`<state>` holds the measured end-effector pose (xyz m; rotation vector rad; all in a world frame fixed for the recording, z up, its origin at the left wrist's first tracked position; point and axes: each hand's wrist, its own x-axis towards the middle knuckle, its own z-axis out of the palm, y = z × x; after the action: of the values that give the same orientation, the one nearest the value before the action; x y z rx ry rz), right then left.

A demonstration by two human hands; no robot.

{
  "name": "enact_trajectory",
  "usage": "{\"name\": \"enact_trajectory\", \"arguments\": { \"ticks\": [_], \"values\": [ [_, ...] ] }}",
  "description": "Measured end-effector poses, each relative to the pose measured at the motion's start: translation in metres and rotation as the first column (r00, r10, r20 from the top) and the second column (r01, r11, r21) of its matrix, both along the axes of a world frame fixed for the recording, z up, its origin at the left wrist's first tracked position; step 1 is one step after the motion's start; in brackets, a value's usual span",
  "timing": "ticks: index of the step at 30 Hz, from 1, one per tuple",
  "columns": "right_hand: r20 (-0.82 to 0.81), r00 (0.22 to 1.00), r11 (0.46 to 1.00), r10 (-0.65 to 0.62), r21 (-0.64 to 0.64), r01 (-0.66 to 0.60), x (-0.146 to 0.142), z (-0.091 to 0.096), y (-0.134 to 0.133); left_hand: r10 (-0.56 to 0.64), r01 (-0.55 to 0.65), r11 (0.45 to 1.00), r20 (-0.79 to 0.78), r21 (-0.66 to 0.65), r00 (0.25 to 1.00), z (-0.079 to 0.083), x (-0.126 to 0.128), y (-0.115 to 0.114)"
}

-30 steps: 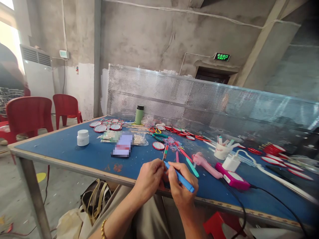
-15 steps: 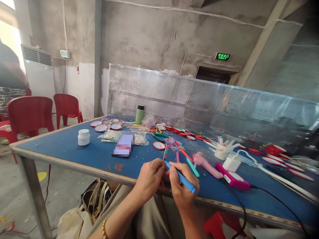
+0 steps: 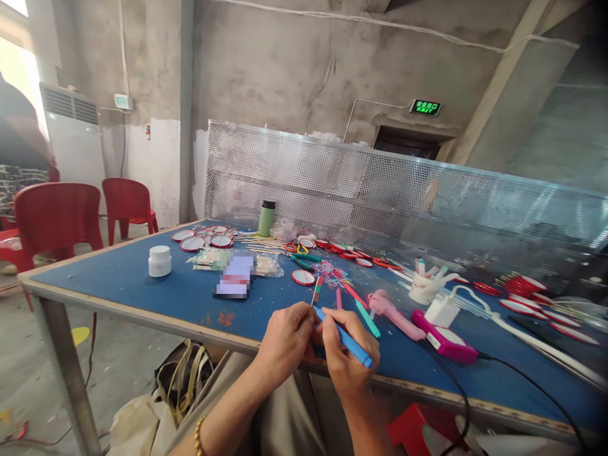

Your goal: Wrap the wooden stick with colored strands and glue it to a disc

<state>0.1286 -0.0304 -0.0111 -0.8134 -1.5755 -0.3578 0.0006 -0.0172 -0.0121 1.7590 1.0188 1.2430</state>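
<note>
Currently, right hand (image 3: 351,358) grips a blue, rod-shaped plastic pen (image 3: 354,346). Left hand (image 3: 287,332), left of pen, has fingers bent narrow; cannot tell what they hold. Just beyond pen: slim red-green-white strip (image 3: 317,291). Farther beyond: round, red-rimmed white disc (image 3: 303,277); then green cylindrical bottle (image 3: 266,221), black-lidded.
</note>
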Motion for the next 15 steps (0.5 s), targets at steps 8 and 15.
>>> {"name": "enact_trajectory", "arguments": {
  "ticks": [8, 15],
  "values": [
    [0.008, 1.000, 1.000, 0.002, -0.014, -0.002, 0.0005, 0.0013, -0.0001, 0.000, 0.000, 1.000, -0.004, -0.007, 1.000, 0.0001, 0.0001, -0.0010],
    [-0.004, 1.000, 1.000, 0.008, -0.004, -0.008, -0.0004, 0.0029, -0.0010, 0.029, -0.028, 0.999, -0.027, 0.033, 0.999, 0.0017, -0.0004, -0.0009]
  ]
}}
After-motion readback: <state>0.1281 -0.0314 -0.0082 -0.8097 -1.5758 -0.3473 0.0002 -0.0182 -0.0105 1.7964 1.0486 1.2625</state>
